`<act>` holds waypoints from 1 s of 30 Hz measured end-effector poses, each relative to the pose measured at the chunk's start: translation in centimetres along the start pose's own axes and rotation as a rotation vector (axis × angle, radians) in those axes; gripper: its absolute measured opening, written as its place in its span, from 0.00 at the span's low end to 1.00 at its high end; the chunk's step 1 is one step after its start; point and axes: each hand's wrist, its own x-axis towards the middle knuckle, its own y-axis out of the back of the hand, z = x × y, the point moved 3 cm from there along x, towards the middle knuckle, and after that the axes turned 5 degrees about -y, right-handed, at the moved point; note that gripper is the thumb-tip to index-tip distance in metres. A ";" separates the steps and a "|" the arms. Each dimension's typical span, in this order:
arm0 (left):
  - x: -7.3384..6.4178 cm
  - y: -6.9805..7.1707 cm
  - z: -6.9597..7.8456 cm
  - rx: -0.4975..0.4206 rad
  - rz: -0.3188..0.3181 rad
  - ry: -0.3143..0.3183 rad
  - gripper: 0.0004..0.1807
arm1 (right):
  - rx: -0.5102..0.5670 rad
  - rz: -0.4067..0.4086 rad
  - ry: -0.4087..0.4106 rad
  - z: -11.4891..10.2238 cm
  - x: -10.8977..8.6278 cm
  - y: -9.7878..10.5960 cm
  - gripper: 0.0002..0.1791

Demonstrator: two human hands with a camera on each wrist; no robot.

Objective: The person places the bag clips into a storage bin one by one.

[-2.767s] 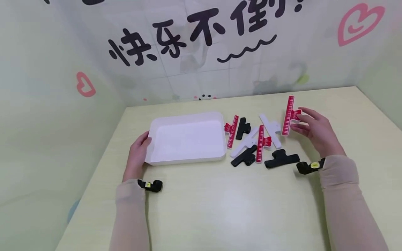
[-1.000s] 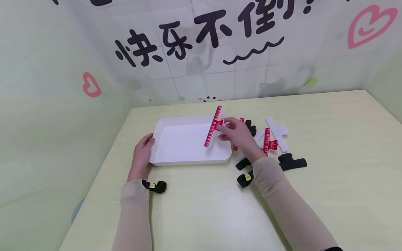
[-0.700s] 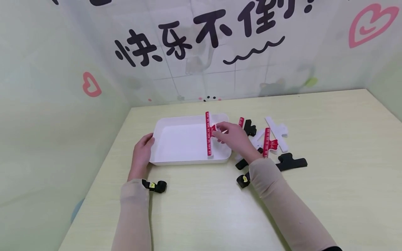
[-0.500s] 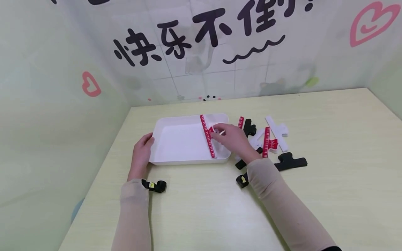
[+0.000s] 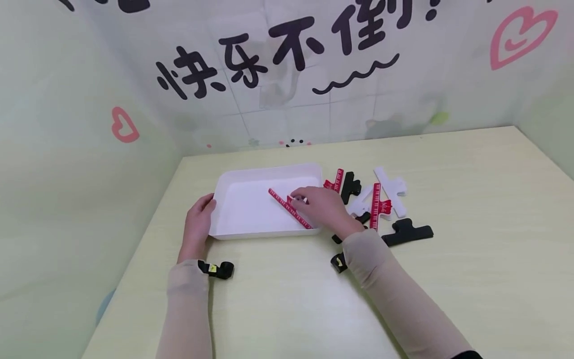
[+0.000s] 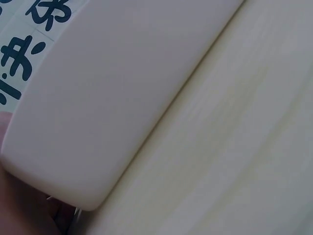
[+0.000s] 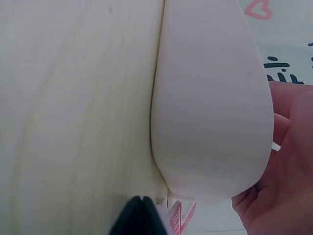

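Observation:
A shallow white tray sits on the table, and my left hand grips its left end, thumb over the rim. My right hand reaches over the tray's right end. Its thumb and fingers pinch the handle of a red clip with a white keyboard pattern. The clip's long bar slants low within the tray, one end near the front wall. In the right wrist view the tray wall hides the clip, and part of my right hand shows beyond it. The left wrist view shows mostly the tray's outer side.
Right of the tray lie more clips: red ones, white ones and black ones, some overlapping. My right forearm crosses in front of the pile and hides part of it. A printed cloth hangs behind the table.
My right hand has carried the red clip leftward from beyond the pile into the tray, lowering it and turning it from near upright to slanted. The left hand keeps its place on the tray.

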 end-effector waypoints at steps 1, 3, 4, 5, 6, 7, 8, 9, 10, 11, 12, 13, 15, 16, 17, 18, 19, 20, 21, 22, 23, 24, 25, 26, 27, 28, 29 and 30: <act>0.0 0.0 -0.1 0.001 0.000 0.001 0.24 | -0.009 -0.002 0.005 -0.1 -0.1 -0.1 0.18; -0.1 -0.1 -0.1 0.001 -0.004 -0.004 0.24 | -0.030 -0.002 0.009 -0.2 -0.3 -0.3 0.17; -0.1 -0.1 -0.1 -0.001 -0.005 -0.005 0.24 | -0.039 -0.004 0.012 -0.2 -0.4 -0.3 0.16; -0.1 -0.2 -0.1 -0.004 -0.006 -0.009 0.24 | -0.047 -0.004 0.015 -0.2 -0.4 -0.3 0.16; -0.1 -0.2 -0.1 -0.007 -0.005 -0.011 0.24 | -0.052 -0.002 0.020 -0.2 -0.5 -0.3 0.16; 0.0 -0.3 0.0 -0.009 -0.004 -0.013 0.24 | -0.055 -0.002 0.027 -0.2 -0.6 -0.3 0.16; 0.0 -0.3 0.0 -0.011 -0.004 -0.015 0.24 | -0.059 -0.002 0.032 -0.2 -0.6 -0.3 0.16; 0.0 -0.3 0.0 -0.012 -0.005 -0.018 0.24 | -0.060 -0.002 0.036 -0.2 -0.6 -0.2 0.16; 0.0 -0.3 0.0 -0.010 -0.004 -0.018 0.24 | -0.058 -0.004 0.041 -0.3 -0.7 -0.2 0.15; 0.0 -0.3 0.1 -0.004 -0.003 -0.022 0.24 | -0.054 -0.007 0.044 -0.3 -0.7 -0.2 0.15; 0.1 -0.3 0.1 0.000 -0.002 -0.024 0.24 | -0.049 -0.010 0.048 -0.3 -0.8 -0.2 0.15; 0.1 -0.3 0.1 0.003 -0.003 -0.028 0.24 | -0.043 -0.013 0.050 -0.3 -0.8 -0.1 0.14; 0.1 -0.3 0.2 0.009 -0.004 -0.035 0.24 | -0.037 -0.019 0.054 -0.3 -0.8 -0.1 0.14; 0.1 -0.3 0.1 0.010 -0.005 -0.037 0.24 | -0.035 -0.020 0.056 -0.4 -0.8 -0.1 0.14; 0.1 -0.3 0.2 0.012 -0.007 -0.040 0.24 | -0.036 -0.020 0.059 -0.4 -0.8 -0.1 0.14; 0.1 -0.3 0.2 0.011 -0.008 -0.041 0.25 | -0.039 -0.020 0.061 -0.4 -0.8 -0.1 0.14; 0.2 -0.3 0.1 0.011 -0.010 -0.042 0.25 | -0.039 -0.022 0.063 -0.4 -0.8 -0.2 0.14; 0.2 -0.3 0.1 0.012 -0.010 -0.043 0.24 | -0.036 -0.025 0.068 -0.5 -0.8 -0.2 0.13; 0.1 -0.2 0.1 0.012 -0.007 -0.044 0.24 | -0.035 -0.032 0.074 -0.5 -0.8 -0.2 0.13; 0.1 -0.2 0.0 0.012 -0.006 -0.041 0.25 | -0.030 -0.040 0.082 -0.6 -0.8 -0.3 0.13; 0.0 -0.1 -0.1 0.015 -0.003 -0.038 0.25 | -0.025 -0.051 0.093 -0.7 -0.7 -0.4 0.13; 0.0 -0.1 -0.1 0.017 0.001 -0.033 0.25 | -0.018 -0.061 0.100 -0.7 -0.7 -0.5 0.12; -0.1 0.0 -0.2 0.020 0.003 -0.030 0.25 | -0.009 -0.068 0.109 -0.8 -0.7 -0.6 0.12; -0.2 0.1 -0.3 0.023 0.005 -0.028 0.25 | -0.005 -0.072 0.119 -0.9 -0.7 -0.6 0.11; -0.2 0.1 -0.3 0.024 0.006 -0.024 0.25 | -0.003 -0.074 0.127 -0.9 -0.7 -0.7 0.11; -0.2 0.1 -0.4 0.023 0.004 -0.022 0.25 | 0.000 -0.072 0.133 -1.0 -0.7 -0.7 0.11; -0.2 0.1 -0.4 0.020 0.003 -0.021 0.25 | 0.000 -0.068 0.136 -1.0 -0.7 -0.7 0.11; -0.2 0.1 -0.4 0.021 0.001 -0.022 0.25 | 0.001 -0.063 0.136 -1.0 -0.7 -0.6 0.10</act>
